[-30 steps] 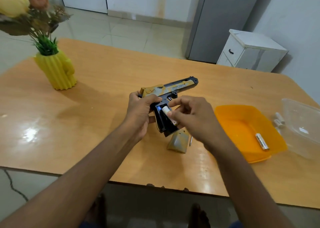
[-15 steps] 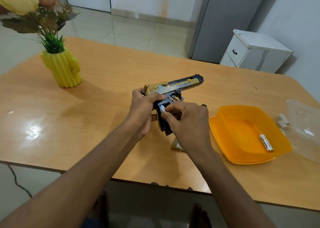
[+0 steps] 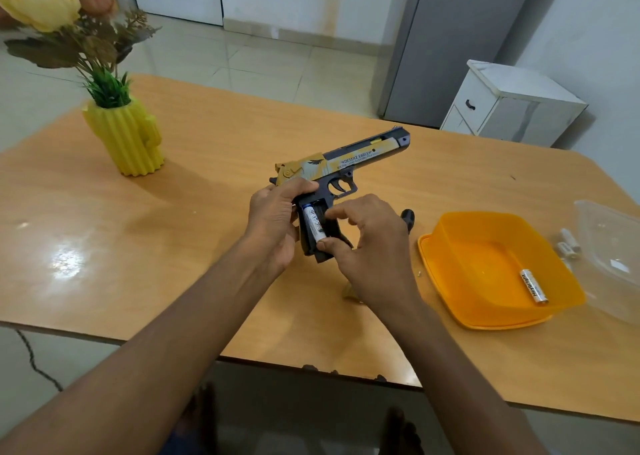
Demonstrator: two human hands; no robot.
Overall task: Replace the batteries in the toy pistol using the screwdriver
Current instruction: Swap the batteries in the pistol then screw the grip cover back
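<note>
Lifted off since earlier, right hand (image 3: 367, 243) touches the white battery (image 3: 314, 225) seated in the grip, fingers loose. Left hand (image 3: 273, 219) clutches the gold-and-black plastic toy pistol (image 3: 349, 163), muzzle toward two o'clock.

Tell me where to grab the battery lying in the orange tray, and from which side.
Pinch the battery across its middle, coming straight down from above. It lies flat and alone on the floor of the orange tray, near the right front wall, so a sideways approach would likely meet the raised rim.
</note>
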